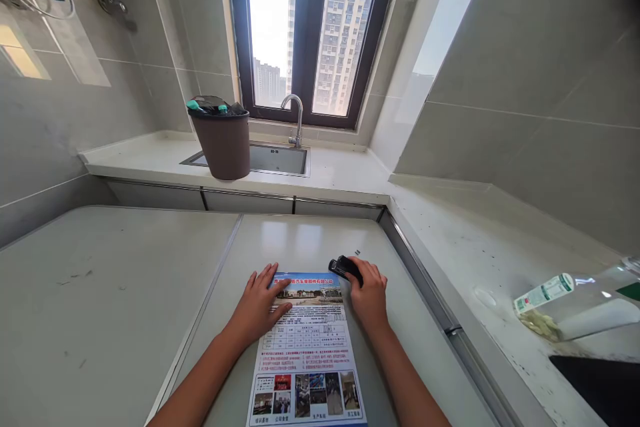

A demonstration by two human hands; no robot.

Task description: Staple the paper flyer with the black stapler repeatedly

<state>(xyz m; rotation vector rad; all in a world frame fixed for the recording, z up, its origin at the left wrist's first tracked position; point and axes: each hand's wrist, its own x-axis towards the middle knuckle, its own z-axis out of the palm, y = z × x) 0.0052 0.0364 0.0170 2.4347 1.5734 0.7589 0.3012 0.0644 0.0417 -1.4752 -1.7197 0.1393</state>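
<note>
A printed flyer (310, 340) with red and blue lettering and small photos lies flat on the white table. My left hand (261, 301) rests on its upper left part, palm down with the fingers spread. At the upper right corner of the flyer, my right hand (369, 285) grips a small black stapler (346, 268). The stapler's front end reaches over the paper's corner. Whether its jaws press on the paper cannot be made out. Two small dark marks or loose staples (357, 253) show on the table just beyond the stapler.
A brown bin (223, 147) with a black liner and bottles stands on the counter before the steel sink (277, 159) and faucet (299, 121). On the right counter (450, 227) lie a clear plastic bottle (595, 300) and a black flat thing (590, 383). A seam (215, 287) splits the white tabletop (115, 307).
</note>
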